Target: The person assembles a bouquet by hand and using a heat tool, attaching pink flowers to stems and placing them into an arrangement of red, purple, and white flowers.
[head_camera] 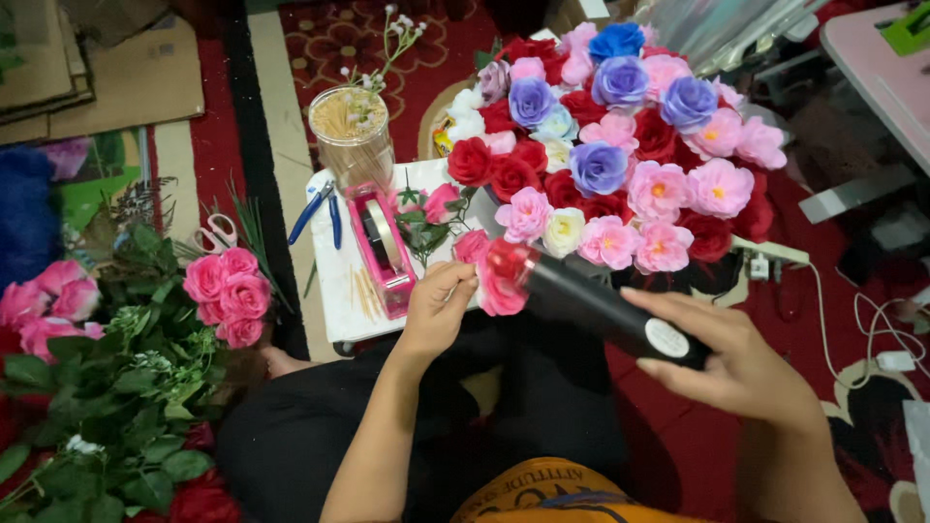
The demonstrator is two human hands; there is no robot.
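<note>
My right hand (741, 363) grips a black tube-shaped tool (601, 302) with a red translucent tip, its nose pointing up left at a pink rose (499, 291). My left hand (438, 308) pinches that pink rose at its left side, just below a large bouquet (620, 145) of red, pink, purple, blue and white artificial roses. The rose sits at the bouquet's lower left edge. My legs in black lie under both hands.
A white board (339, 286) carries a pink tape dispenser (383, 247), blue pliers (320, 208) and thin sticks. A clear jar of sticks (351, 131) stands behind it. Loose pink roses and green leaves (145, 339) lie left, with scissors (215, 232). White cables (872, 329) run right.
</note>
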